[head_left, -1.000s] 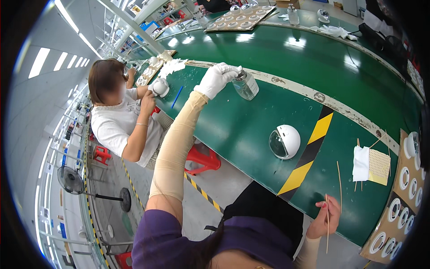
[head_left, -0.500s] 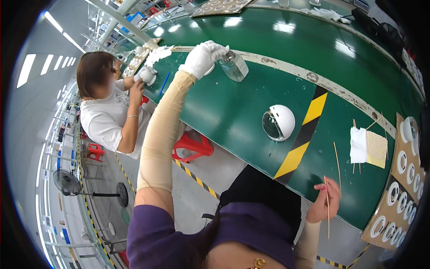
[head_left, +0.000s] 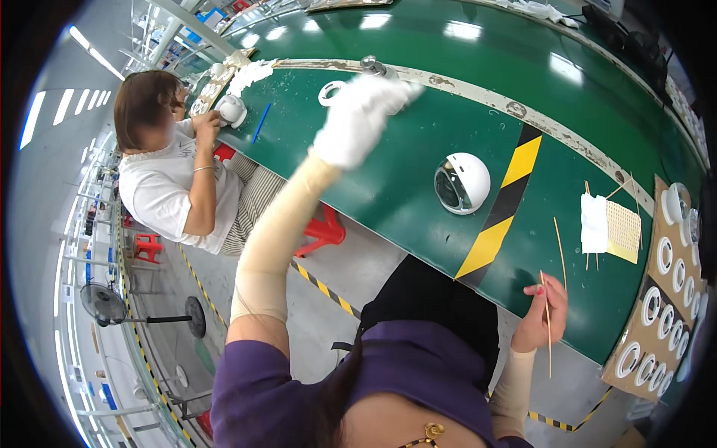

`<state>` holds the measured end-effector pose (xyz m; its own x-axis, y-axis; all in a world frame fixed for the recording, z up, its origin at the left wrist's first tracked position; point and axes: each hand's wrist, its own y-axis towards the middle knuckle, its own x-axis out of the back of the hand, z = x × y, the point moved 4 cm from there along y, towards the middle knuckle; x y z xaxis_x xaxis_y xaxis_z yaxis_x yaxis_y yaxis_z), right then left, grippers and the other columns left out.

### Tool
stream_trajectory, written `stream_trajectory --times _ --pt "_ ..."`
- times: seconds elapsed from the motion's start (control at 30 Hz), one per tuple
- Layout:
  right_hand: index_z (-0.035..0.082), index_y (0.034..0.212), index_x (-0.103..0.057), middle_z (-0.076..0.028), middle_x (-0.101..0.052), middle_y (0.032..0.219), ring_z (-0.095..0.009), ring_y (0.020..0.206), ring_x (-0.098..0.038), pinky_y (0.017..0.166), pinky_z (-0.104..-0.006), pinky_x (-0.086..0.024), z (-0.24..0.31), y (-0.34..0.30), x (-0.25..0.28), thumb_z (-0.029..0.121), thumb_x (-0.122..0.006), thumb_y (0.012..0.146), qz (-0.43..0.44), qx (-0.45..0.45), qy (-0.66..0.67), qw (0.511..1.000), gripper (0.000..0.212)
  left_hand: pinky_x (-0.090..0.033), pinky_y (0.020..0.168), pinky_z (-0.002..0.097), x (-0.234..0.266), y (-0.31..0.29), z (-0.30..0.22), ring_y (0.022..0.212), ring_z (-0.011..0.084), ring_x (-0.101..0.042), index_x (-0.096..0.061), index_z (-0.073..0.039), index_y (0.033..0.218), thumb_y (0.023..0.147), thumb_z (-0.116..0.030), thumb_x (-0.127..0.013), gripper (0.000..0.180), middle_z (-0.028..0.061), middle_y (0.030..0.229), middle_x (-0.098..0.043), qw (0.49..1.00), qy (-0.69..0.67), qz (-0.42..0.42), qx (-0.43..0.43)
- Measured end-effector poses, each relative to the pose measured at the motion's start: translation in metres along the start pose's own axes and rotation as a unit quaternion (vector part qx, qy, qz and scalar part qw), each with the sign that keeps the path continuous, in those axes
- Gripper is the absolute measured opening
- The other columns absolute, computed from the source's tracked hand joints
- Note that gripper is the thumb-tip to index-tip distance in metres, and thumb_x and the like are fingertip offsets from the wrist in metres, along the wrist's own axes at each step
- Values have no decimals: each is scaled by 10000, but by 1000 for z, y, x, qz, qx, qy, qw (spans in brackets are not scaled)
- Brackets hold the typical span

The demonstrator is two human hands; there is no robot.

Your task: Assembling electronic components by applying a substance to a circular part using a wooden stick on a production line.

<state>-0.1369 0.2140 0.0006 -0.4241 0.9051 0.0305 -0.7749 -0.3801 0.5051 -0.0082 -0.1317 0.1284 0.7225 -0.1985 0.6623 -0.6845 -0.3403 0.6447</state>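
Note:
My left hand (head_left: pixel 362 123), in a white glove, is over the far side of the green bench in front of a bottle whose metal cap (head_left: pixel 371 66) shows past the fingers. Motion smears its fingers, and the glove hides most of the bottle. A white ring (head_left: pixel 332 93) lies beside the glove. My bare right hand (head_left: pixel 547 310) is closed on a thin wooden stick (head_left: pixel 549 340) at the bench's near edge. Between my hands sits a round white housing with a dark clear front (head_left: pixel 463 184), left of the striped tape.
Another thin stick (head_left: pixel 560 250) lies beyond my right hand. Farther right are a white cloth (head_left: pixel 594 224), a yellow perforated pad (head_left: pixel 623 228) and a cardboard sheet of white rings (head_left: pixel 638 328). On the left a co-worker (head_left: pixel 172 160) handles a white part; a blue stick (head_left: pixel 261 123) lies nearby.
My left hand has moved from the bottle's cap toward me and slightly right, now in front of the bottle. The white ring has come into sight. My right hand still grips the stick.

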Motion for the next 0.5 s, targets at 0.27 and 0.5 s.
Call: stream_trajectory --times 0.27,0.5 --pt "-64 941 -625 -188 -678 1001 -229 852 -668 760 -299 -550 25 19 -52 -118 -609 857 88 29 -64 994 101 -532 700 360 -58 -65 -67 832 289 -649 -709 -173 895 717 -84 -755 204 95 980 -668 996 -21 44 -79" --pt "-55 896 -641 -163 -678 1038 -230 925 -662 816 -300 -535 43 50 -127 -94 -686 811 100 93 -50 989 104 -511 830 368 -64 -75 -49 979 267 -617 -693 -105 977 678 -124 -840 334 93 1099 -641 995 -95 3 -34"
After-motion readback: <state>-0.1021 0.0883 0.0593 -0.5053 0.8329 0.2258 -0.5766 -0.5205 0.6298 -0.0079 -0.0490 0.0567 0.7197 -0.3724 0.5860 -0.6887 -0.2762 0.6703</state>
